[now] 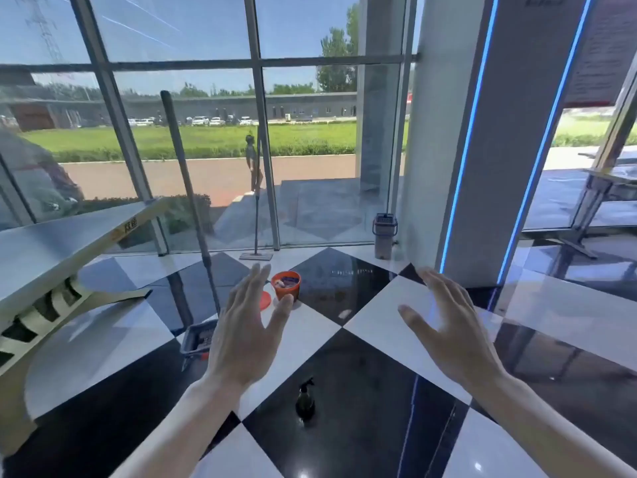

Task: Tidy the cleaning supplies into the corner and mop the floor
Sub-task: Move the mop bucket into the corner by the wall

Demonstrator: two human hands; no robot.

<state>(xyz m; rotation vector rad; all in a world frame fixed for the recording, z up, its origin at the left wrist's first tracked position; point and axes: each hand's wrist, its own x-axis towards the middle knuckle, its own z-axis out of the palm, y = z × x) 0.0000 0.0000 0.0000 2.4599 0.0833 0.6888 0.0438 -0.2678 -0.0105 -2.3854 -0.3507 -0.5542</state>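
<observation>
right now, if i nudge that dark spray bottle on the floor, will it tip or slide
The spray bottle would probably tip: it stands upright, narrow, with its trigger head on top. The glossy tiles look slick, so a low push may slide it instead. It looks small, likely light unless full.

Single head-worn wide-angle view, looking forward and down across glossy black-and-white checkered tile floor [389, 326] toward tall glass window wall [206, 132].

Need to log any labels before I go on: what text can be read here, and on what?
Yellow strip on the table edge: two characters, too blurred to read.
Red notice on the pillar: lines of print, too small to read.
Orange tub: label blurred, unreadable.
Spray bottle: no text visible.
</observation>
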